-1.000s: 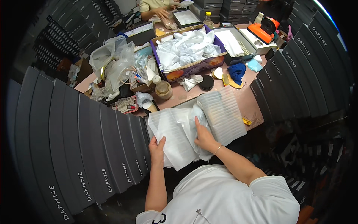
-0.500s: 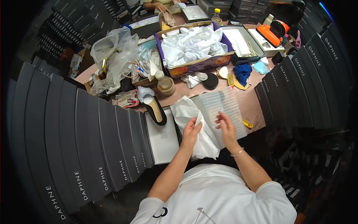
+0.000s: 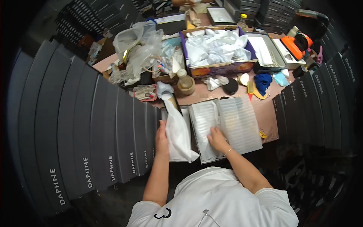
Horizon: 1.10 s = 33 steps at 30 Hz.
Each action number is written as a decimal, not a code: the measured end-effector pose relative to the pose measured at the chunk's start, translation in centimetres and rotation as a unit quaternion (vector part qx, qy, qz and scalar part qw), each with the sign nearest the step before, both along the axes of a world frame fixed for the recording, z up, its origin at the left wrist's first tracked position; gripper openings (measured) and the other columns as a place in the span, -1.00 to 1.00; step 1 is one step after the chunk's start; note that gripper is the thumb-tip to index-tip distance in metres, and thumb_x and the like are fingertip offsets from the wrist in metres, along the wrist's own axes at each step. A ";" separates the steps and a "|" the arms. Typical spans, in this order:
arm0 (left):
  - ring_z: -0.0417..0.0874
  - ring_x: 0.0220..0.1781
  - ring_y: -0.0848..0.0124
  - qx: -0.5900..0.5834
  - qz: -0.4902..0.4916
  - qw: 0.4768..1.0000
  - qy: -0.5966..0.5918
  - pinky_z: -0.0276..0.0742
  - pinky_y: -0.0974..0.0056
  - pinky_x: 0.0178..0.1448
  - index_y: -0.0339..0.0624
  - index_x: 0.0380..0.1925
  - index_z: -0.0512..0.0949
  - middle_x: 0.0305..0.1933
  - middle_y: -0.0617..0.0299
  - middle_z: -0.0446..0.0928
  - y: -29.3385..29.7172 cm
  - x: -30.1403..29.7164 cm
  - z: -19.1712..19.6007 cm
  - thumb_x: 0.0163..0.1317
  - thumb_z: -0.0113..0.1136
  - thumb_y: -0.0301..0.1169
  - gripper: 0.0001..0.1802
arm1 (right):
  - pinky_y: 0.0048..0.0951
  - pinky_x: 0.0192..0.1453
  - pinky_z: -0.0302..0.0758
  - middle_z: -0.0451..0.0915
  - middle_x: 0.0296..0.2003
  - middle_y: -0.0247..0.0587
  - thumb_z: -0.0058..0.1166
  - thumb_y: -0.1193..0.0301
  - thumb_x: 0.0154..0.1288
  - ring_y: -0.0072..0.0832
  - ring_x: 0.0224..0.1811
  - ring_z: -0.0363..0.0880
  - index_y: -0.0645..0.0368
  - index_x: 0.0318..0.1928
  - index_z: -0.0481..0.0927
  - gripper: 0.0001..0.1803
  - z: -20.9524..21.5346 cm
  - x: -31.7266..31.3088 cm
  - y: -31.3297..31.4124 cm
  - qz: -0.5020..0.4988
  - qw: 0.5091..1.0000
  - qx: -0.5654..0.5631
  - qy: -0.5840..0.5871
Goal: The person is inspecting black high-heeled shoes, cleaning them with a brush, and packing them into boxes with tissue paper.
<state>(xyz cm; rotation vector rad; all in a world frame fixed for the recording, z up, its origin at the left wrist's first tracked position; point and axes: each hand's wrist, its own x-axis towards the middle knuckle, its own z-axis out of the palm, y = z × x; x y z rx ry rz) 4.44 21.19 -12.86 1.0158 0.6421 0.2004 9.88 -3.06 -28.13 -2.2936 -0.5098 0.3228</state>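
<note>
My left hand (image 3: 162,139) is at the left edge of a white tissue paper sheet (image 3: 178,132), with its fingers closed on that edge. The sheet lies across a white-lined shoe box part (image 3: 184,116) and covers most of a black shoe (image 3: 174,101) with pale stuffing (image 3: 165,90) at one end. My right hand (image 3: 218,140) rests on a white ribbed foam sheet (image 3: 204,123) in the open box beside it, fingers stretched out. A translucent ribbed flap (image 3: 242,125) spreads to the right over the table.
Dark shoe boxes (image 3: 83,128) are stacked at left, and more boxes (image 3: 302,102) at right. Farther back are a purple carton (image 3: 223,69) of crumpled tissue, a glass bottle (image 3: 186,84), a black round tin (image 3: 230,87), a blue cloth (image 3: 262,83) and an orange device (image 3: 297,45).
My left hand has moved left with the tissue paper, which now covers most of the shoe. My right hand has come down onto the foam sheet, now uncovered. The view has shifted.
</note>
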 end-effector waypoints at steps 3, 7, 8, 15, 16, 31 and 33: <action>0.55 0.07 0.36 -0.197 0.009 0.978 -0.065 0.45 0.28 0.17 -0.29 0.16 0.38 0.08 0.11 0.51 -1.0 -0.8 -1.1 0.41 -0.10 -0.09 -0.47 | -0.17 0.34 0.26 0.19 0.28 0.28 0.10 0.36 0.24 0.15 0.30 0.22 0.24 0.36 0.13 -0.28 7.9 0.2 0.6 0.035 0.987 0.130 0.089; 0.59 0.03 0.31 -0.191 0.052 0.980 -0.018 0.54 0.20 0.12 -0.18 0.14 0.39 0.07 0.09 0.52 -2.2 -1.2 -2.7 0.37 -0.04 -0.35 -0.63 | -0.29 0.25 0.37 0.15 0.35 0.07 0.23 0.46 0.14 -0.04 0.29 0.32 0.17 0.38 0.13 -0.19 20.1 -3.2 4.1 0.254 0.959 0.122 0.018; 0.59 0.03 0.31 -0.185 0.047 0.981 -0.028 0.54 0.21 0.12 -0.16 0.14 0.38 0.06 0.10 0.52 -2.4 -1.0 -1.7 0.35 -0.01 -0.40 -0.63 | -0.41 0.04 0.48 0.42 0.18 -0.06 0.20 0.43 0.19 -0.32 0.05 0.53 0.19 0.29 0.30 -0.35 18.2 -3.4 4.6 0.240 0.966 0.094 -0.028; 0.52 0.10 0.36 -0.104 0.156 0.978 -0.086 0.48 0.28 0.16 -0.22 0.24 0.29 0.07 0.13 0.48 -0.5 -4.0 -0.2 0.30 0.13 -0.43 -0.49 | -0.61 -0.34 0.32 0.44 -0.51 -0.53 -0.19 0.22 0.49 -0.72 -0.43 0.32 0.30 -0.35 0.58 -0.57 15.7 -2.2 5.0 0.026 0.850 0.294 0.436; 0.51 0.11 0.36 -0.063 0.161 0.979 -0.107 0.48 0.29 0.15 -0.24 0.24 0.28 0.09 0.13 0.48 -2.1 -4.5 1.5 0.29 0.16 -0.43 -0.47 | -0.61 -0.39 0.28 0.44 -0.50 -0.51 -0.27 0.11 0.51 -0.77 -0.44 0.27 0.28 -0.43 0.53 -0.46 15.0 -2.2 5.2 0.035 0.865 0.291 0.408; 0.56 -0.25 0.06 0.511 -0.075 0.856 -0.009 0.50 0.20 -0.10 -0.24 0.03 0.53 -0.25 -0.02 0.51 -2.3 -13.4 0.5 -0.03 -0.05 -0.71 -0.46 | -0.32 -0.30 0.53 0.56 -0.59 -0.09 -0.05 0.05 0.40 -0.21 -0.52 0.58 0.37 -0.30 0.60 -0.47 15.8 -1.1 8.2 0.434 0.870 0.020 0.233; 0.59 -0.30 0.14 0.433 -0.050 0.899 0.046 0.50 0.26 -0.14 -0.25 -0.04 0.57 -0.34 0.04 0.54 -2.5 -13.7 0.7 -0.01 -0.06 -0.71 -0.52 | -0.20 -0.10 0.54 0.53 -0.16 0.17 0.16 0.01 0.21 0.03 -0.27 0.60 0.30 -0.05 0.51 -0.42 15.0 1.8 10.7 0.333 0.937 0.105 0.021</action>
